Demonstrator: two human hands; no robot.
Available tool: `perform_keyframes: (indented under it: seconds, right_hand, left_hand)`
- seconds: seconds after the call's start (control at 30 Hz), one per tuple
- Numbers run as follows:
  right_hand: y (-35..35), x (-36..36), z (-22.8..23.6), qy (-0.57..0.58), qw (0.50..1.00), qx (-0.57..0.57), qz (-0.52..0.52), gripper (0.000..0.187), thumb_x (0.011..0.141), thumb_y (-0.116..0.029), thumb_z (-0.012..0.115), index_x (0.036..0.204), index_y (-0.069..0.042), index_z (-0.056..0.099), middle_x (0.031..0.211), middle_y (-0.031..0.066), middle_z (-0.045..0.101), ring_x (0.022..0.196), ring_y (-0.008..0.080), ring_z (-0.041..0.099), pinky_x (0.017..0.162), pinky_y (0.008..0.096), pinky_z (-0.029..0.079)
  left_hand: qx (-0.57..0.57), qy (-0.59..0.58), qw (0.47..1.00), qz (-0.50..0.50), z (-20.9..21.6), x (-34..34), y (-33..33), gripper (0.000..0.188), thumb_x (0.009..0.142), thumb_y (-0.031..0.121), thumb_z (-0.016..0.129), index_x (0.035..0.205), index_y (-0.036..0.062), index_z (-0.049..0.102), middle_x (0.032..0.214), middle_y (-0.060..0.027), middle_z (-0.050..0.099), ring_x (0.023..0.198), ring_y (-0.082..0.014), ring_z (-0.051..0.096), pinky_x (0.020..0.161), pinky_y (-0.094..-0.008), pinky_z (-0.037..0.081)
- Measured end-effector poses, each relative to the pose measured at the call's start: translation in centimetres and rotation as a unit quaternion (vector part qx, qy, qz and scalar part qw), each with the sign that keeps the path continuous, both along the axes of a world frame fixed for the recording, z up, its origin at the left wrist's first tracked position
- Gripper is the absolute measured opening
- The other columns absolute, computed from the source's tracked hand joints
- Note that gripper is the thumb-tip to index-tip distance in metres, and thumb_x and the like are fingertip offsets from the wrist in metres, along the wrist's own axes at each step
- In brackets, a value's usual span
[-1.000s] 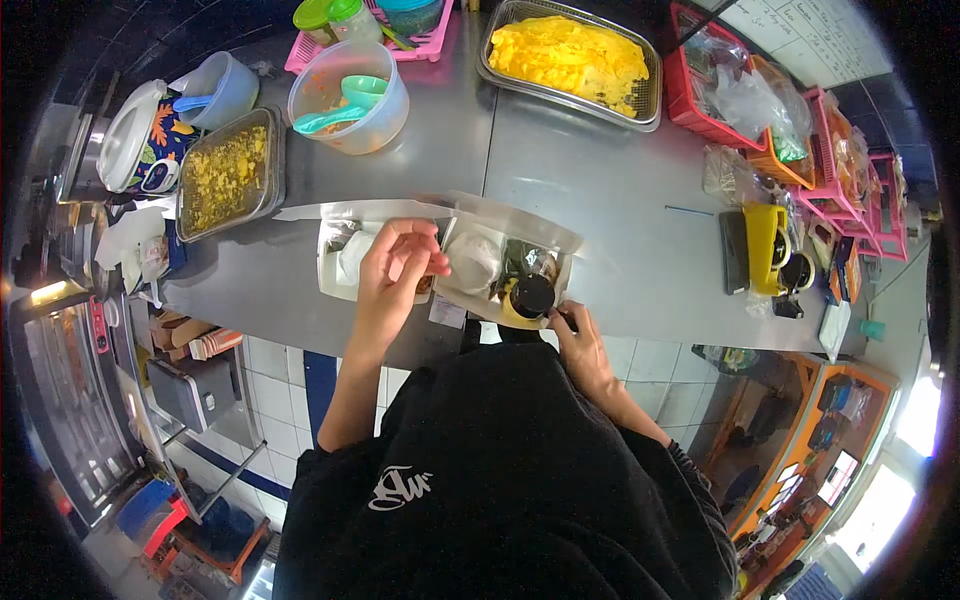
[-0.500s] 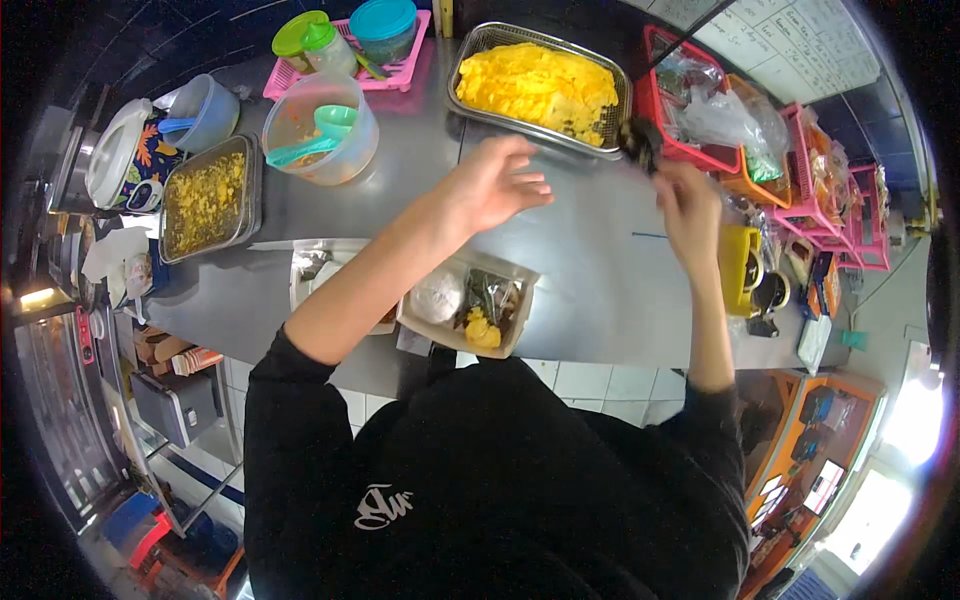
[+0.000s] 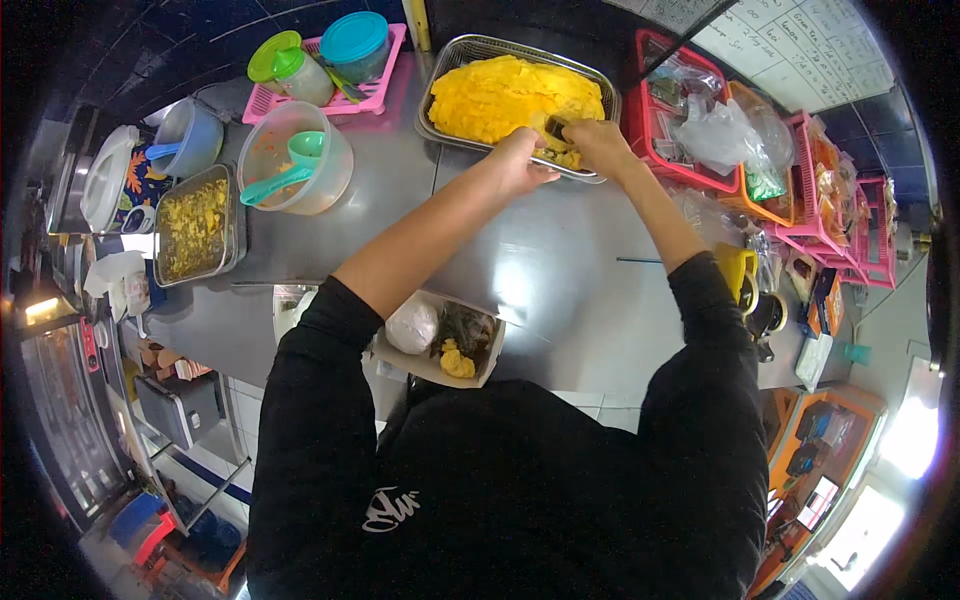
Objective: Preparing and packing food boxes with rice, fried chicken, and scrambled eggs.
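A mesh-sided metal tray (image 3: pixel 445 132) at the far middle of the counter holds a mound of soft yellow food (image 3: pixel 510 95) that looks like scrambled egg. My right hand (image 3: pixel 598 148) is closed around a dark utensil (image 3: pixel 556 127), its end in the food at the tray's near right; its exact kind is hidden. At the near rim, my left hand (image 3: pixel 520 162) grips the tray, fingers partly hidden. Close to my body sits an open paper food box (image 3: pixel 483 372) with a white wrapped ball (image 3: pixel 412 326), a dark packet (image 3: pixel 465 328) and a yellow piece (image 3: pixel 457 360).
Left of the tray are a clear tub (image 3: pixel 335 180) with a turquoise ladle (image 3: pixel 280 183) and a glass dish (image 3: pixel 240 240) of yellow bits. A pink basket (image 3: pixel 385 98) with lidded containers stands behind. Red (image 3: pixel 690 178) and pink baskets with bags line the right side.
My right hand has moved left and forward, bringing the dark utensil from beside the tray into the yellow food. My left hand has come to the near rim. The view has shifted slightly.
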State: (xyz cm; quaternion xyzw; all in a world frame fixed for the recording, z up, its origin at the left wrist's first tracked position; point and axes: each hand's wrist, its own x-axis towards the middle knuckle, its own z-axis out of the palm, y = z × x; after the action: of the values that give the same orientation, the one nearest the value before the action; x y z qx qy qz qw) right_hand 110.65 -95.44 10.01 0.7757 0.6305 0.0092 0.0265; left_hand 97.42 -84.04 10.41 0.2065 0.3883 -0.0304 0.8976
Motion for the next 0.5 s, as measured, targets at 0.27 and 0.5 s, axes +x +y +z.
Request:
perform_keyframes:
  seconds: [0.27,0.5]
  right_hand:
    - [-2.3,1.5,2.4,0.091,0.990,-0.036,0.098,0.007,0.068,-0.010,0.061,0.074,-0.007,0.059,0.075,0.0093,0.062,0.075,0.0276,0.062,0.063,0.0386,0.047]
    - [-3.1,1.2,2.2,0.223,0.974,-0.038,0.028,0.008,0.064,-0.005,0.062,0.069,-0.006,0.056,0.067,0.0098,0.059,0.066,0.0280,0.058,0.057,0.0356,0.043]
  left_hand:
    - [-0.037,-0.024,0.999,0.026,1.1,0.6,-0.2,0.056,0.077,0.007,0.046,0.127,-0.0060,0.026,0.130,-0.0243,0.037,0.124,-0.0383,0.035,0.106,-0.0509,0.024]
    - [-0.058,-0.066,0.994,0.061,4.6,-1.0,-0.8,0.055,0.076,0.009,0.048,0.127,-0.0035,0.030,0.132,-0.0221,0.037,0.124,-0.0376,0.036,0.106,-0.0525,0.019]
